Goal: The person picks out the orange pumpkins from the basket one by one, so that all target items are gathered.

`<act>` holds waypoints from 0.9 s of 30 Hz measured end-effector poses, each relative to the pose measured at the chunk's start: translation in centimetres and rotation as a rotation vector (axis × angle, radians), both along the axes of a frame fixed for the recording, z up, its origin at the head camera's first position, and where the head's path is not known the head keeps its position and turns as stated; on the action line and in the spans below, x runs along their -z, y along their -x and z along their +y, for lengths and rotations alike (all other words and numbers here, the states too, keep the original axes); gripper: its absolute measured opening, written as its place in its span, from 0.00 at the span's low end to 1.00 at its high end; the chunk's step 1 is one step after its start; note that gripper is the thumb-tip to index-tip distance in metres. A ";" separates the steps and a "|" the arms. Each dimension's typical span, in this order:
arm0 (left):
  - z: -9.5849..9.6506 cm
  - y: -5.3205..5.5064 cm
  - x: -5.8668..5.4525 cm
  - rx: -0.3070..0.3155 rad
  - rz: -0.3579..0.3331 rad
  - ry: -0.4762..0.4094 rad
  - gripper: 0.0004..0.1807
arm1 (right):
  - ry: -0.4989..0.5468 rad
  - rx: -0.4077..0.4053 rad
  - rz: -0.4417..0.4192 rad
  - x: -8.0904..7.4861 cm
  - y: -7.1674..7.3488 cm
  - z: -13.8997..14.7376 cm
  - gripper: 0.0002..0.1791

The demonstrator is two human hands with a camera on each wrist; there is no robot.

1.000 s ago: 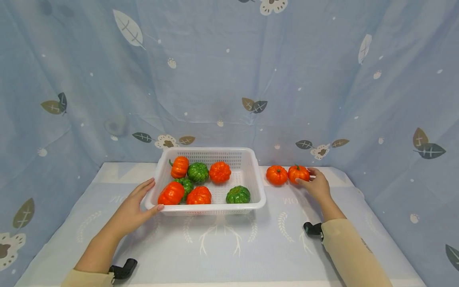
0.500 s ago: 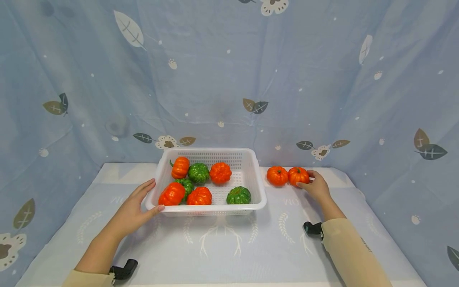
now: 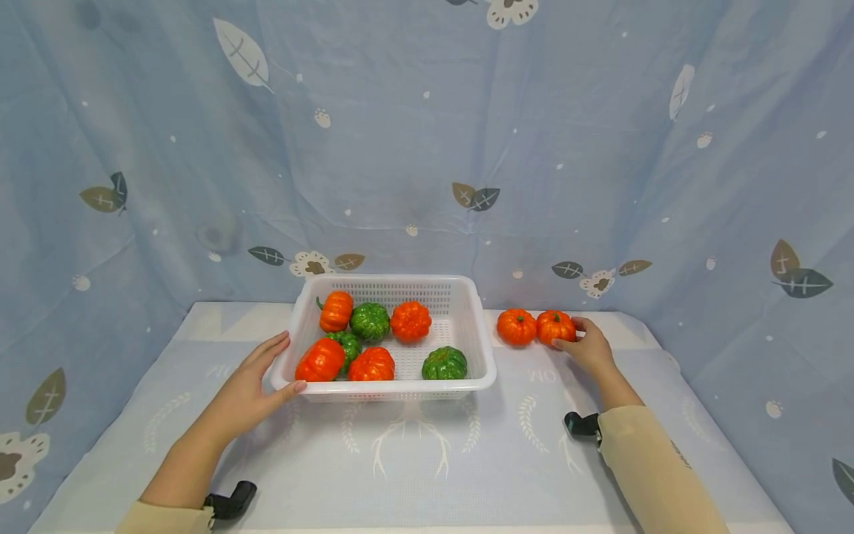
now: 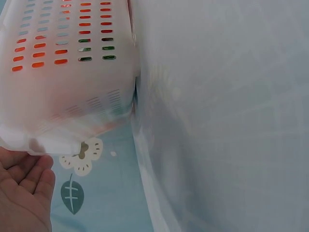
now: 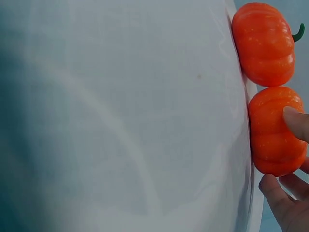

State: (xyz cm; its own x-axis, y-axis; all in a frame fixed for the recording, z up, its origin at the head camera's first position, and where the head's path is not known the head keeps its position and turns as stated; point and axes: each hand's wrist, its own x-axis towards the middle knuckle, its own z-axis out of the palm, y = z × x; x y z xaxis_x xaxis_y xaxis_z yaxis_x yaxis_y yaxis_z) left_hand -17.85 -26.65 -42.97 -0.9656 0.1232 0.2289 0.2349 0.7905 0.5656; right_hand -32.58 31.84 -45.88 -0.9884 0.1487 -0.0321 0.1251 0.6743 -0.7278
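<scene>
At far left, lays the left hand against a white, rectangular, perforated plastic basket, with fingers extended along the outer wall and thumb on the near rim: unclenched, seemingly just steadying. Inside, shows four glossy orange, ribbed toy pumpkins and three mottled green ones, mostly toward the left. Just right of the basket, on the pale blue-and-white cloth, shows a squat, shiny orange pumpkin. At far right, grasps a matching round orange pumpkin between thumb and fingers of the right hand, apparently resting on the cloth against its neighbour. Looks like a pick-up or a set-down; cannot tell which. Calls next for either lifting clear of the neighbour or gently releasing.
</scene>
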 end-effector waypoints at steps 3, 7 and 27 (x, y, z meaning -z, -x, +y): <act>0.0 0.0 0.0 0.006 0.006 -0.003 0.51 | 0.012 -0.001 0.000 -0.1 0.0 0.0 0.43; 0.0 0.0 0.0 0.010 0.008 -0.004 0.51 | 0.027 0.006 -0.003 -0.5 -0.3 0.0 0.43; 0.0 0.0 0.0 -0.009 -0.004 0.009 0.51 | 0.061 0.027 0.155 -5.6 -5.1 -3.0 0.27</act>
